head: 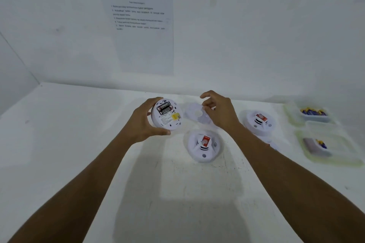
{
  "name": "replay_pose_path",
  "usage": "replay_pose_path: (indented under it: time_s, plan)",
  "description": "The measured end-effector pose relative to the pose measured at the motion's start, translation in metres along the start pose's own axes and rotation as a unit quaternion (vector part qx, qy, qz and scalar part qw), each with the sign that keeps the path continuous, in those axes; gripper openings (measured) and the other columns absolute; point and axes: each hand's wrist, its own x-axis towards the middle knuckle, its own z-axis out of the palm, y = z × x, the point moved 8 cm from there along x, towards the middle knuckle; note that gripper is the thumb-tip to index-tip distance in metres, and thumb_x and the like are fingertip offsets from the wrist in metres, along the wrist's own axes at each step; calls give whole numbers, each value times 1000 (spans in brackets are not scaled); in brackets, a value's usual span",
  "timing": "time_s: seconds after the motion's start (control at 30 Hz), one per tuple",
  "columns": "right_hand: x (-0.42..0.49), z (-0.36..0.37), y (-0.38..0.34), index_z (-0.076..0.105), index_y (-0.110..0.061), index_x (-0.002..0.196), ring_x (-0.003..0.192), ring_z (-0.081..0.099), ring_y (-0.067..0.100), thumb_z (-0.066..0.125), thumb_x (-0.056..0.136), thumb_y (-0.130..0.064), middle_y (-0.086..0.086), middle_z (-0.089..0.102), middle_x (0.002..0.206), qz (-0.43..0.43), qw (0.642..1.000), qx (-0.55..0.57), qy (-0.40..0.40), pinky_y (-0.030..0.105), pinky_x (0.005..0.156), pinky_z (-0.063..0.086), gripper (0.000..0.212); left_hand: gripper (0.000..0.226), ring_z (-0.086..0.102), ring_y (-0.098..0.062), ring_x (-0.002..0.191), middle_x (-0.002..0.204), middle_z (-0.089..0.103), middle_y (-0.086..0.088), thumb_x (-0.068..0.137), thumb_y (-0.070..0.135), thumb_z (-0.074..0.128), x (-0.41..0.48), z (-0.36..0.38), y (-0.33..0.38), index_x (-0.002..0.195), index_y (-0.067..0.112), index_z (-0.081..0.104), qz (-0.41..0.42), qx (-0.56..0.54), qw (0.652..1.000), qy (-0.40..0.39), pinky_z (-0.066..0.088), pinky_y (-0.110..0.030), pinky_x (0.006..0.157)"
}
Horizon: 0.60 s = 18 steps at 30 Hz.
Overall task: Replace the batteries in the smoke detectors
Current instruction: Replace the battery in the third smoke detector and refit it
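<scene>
My left hand grips a round white smoke detector tilted up off the table, its back facing me with two black batteries seated in the compartment. My right hand holds a white round back cover, blurred, just right of that detector. Two more white detectors lie on the table, each with a red label: one below my hands, another to the right.
At the far right stand two clear plastic tubs: the far tub holds several blue and yellow batteries, the near tub a grey object and a few batteries. Printed sheets hang on the white wall behind the white table.
</scene>
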Motion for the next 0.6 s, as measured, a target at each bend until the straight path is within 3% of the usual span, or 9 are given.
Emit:
replay_pose_path:
  time_s: [0.23,0.37,0.5,0.6]
  plan:
    - [30,52,9,63,-21,103,74,69,20,58,88,-3,-6,72,84,26,992,-95,-73,39,66,60,24,96,51,0,120,128,55,19,51,27,96,1,-12,-7,134,25,49,2,-11,1000,-6,46,-30,101]
    - [25,58,13,65,-16,108,93,67,19,61,89,-7,0,72,101,11,990,-132,-52,35,84,55,21,98,50,0,121,129,54,20,51,29,96,2,-14,-9,136,27,47,2,-17,1000,-14,45,-28,101]
    - [14,36,-10,67,-16,102,87,68,11,65,91,-16,-4,72,97,16,999,23,39,32,81,56,11,98,50,-1,122,130,54,19,52,29,96,7,-10,-3,137,27,46,8,-24,999,-38,44,-27,102]
    - [0,39,-29,64,-17,108,88,72,16,70,90,-21,-1,74,99,77,979,186,-44,31,74,59,19,98,50,-2,123,131,55,16,53,26,96,14,2,11,138,27,45,17,-44,997,-67,44,-25,101]
